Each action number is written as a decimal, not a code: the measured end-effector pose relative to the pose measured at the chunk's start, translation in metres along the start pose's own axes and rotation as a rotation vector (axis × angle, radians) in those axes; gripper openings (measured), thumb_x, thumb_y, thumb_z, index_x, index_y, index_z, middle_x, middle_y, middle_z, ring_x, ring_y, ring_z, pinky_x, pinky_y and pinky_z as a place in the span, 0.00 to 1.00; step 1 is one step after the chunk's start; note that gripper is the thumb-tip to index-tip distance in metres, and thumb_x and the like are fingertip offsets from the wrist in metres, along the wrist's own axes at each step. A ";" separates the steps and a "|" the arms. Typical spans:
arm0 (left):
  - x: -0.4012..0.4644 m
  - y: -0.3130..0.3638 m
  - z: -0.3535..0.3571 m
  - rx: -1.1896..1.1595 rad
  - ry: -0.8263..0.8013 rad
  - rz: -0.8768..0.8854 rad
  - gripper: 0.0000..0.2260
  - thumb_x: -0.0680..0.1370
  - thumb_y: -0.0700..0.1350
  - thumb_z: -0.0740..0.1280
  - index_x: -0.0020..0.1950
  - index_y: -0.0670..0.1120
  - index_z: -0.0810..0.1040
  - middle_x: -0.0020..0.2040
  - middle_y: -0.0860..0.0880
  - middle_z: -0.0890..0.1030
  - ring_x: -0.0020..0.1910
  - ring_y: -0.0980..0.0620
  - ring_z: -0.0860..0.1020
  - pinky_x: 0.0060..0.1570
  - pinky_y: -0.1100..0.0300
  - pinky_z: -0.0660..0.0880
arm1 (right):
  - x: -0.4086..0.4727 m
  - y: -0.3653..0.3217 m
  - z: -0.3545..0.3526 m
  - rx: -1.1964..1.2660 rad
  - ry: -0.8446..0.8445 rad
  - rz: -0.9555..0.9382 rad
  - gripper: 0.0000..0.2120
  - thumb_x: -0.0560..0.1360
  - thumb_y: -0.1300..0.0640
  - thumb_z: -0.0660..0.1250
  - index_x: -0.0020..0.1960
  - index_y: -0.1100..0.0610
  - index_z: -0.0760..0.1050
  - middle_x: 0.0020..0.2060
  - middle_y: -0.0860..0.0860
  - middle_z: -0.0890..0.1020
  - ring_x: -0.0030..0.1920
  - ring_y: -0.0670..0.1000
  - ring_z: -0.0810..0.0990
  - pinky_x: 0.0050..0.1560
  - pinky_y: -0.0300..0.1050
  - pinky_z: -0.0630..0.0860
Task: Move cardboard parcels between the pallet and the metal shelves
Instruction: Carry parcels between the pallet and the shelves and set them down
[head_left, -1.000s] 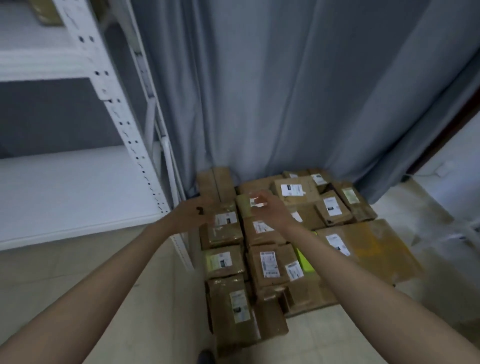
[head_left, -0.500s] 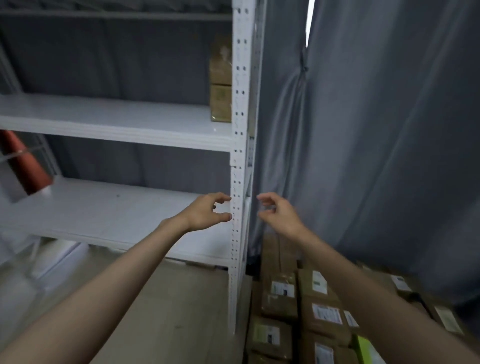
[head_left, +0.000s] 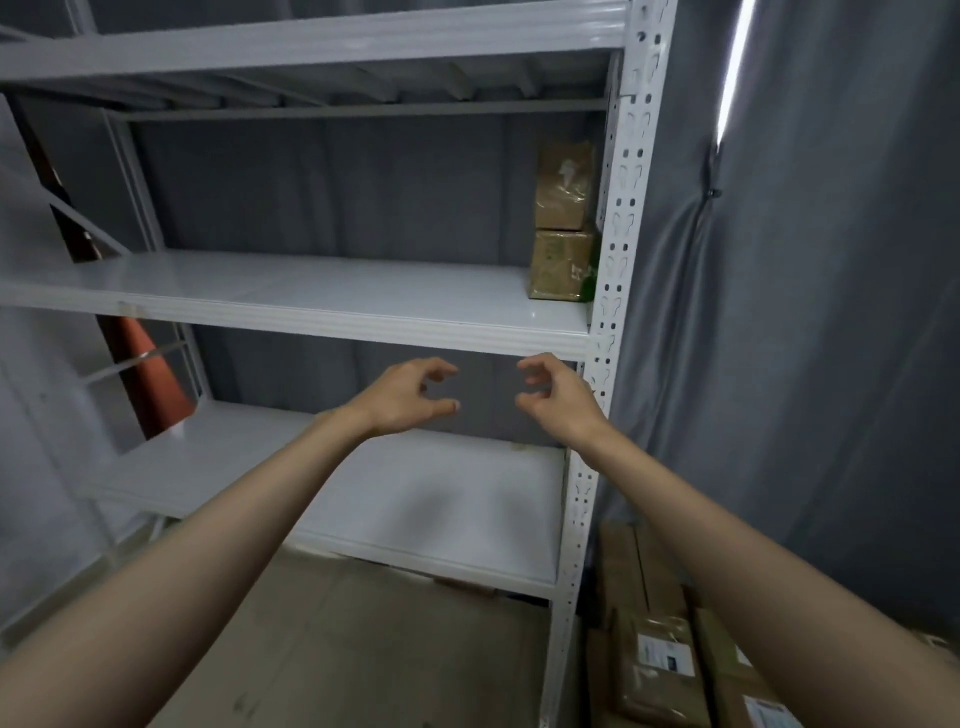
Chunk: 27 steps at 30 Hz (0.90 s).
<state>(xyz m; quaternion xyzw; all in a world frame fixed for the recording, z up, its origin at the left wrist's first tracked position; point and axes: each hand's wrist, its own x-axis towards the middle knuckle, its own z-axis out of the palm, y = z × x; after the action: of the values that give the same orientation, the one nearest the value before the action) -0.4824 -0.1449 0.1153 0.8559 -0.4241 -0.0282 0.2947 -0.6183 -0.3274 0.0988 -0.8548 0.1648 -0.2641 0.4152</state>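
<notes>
Both bare forearms reach forward at the level of the gap between the middle and lower boards of the metal shelves (head_left: 332, 304). The left hand (head_left: 402, 397) and right hand (head_left: 558, 397) face each other, apart, fingers loosely curled with thumb tips near fingertips, holding nothing. The shelves are smooth, glossy white sheet metal; the right upright (head_left: 615, 291) is a perforated angle post with keyhole slots. Two brown cardboard parcels (head_left: 563, 228), stacked one on the other, stand at the right end of the middle board, against the upright. More parcels with white labels (head_left: 657, 649) lie low at right, beside the post's foot. An orange cone (head_left: 150, 374) shows behind the frame at left. A pleated grey curtain (head_left: 805, 312) hangs at right. Compared with half a second earlier, the hands appear left of the upright rather than astride it, and the top board is now visible.
</notes>
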 end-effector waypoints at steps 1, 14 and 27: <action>0.004 -0.007 -0.006 -0.002 0.002 0.005 0.24 0.77 0.50 0.73 0.72 0.50 0.73 0.69 0.49 0.76 0.62 0.49 0.76 0.62 0.55 0.73 | 0.003 -0.004 0.005 0.011 0.016 0.012 0.19 0.77 0.62 0.69 0.67 0.56 0.74 0.59 0.55 0.77 0.58 0.54 0.79 0.50 0.41 0.73; 0.102 -0.028 -0.037 -0.016 -0.035 0.127 0.23 0.76 0.52 0.72 0.70 0.53 0.72 0.67 0.51 0.75 0.61 0.49 0.75 0.60 0.56 0.73 | 0.087 -0.034 0.007 -0.064 0.186 0.051 0.23 0.77 0.58 0.70 0.70 0.55 0.69 0.64 0.55 0.74 0.62 0.54 0.75 0.59 0.48 0.76; 0.282 0.003 -0.061 -0.039 0.046 0.252 0.36 0.77 0.52 0.71 0.80 0.48 0.59 0.73 0.47 0.70 0.64 0.50 0.74 0.56 0.63 0.66 | 0.264 -0.022 -0.015 0.021 0.458 0.015 0.36 0.78 0.56 0.69 0.80 0.56 0.54 0.78 0.54 0.57 0.77 0.55 0.61 0.77 0.53 0.62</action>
<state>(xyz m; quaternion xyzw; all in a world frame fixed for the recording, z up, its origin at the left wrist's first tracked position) -0.2858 -0.3264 0.2237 0.7904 -0.5207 0.0205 0.3221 -0.4125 -0.4561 0.2068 -0.7668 0.2586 -0.4499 0.3779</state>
